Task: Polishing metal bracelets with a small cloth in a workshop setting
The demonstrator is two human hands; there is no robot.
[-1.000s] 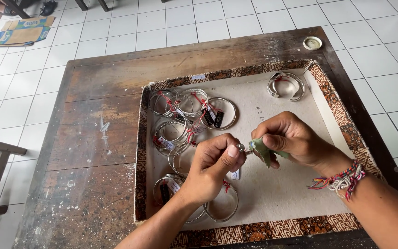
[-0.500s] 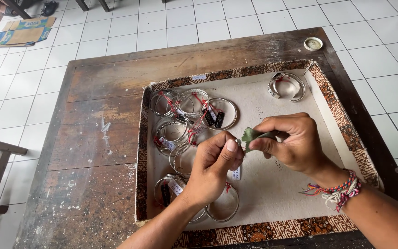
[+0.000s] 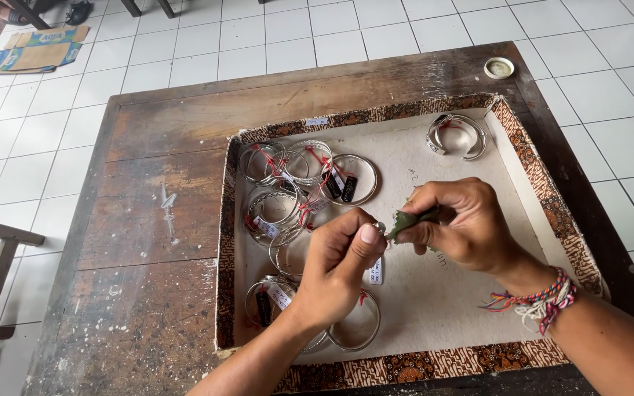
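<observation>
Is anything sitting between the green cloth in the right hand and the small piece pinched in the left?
Nothing visible. The green cloth in the right hand meets the small silver piece pinched by the left hand directly, above the tray. The bangles lie below, apart.

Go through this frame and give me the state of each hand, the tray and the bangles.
left hand: pinching a small silver piece with a tag
right hand: gripping a green cloth against that piece
shallow tray: open, flat on wooden table
tagged bangles: piled at tray's left
lone cuff bangle: lying apart, top right
</observation>
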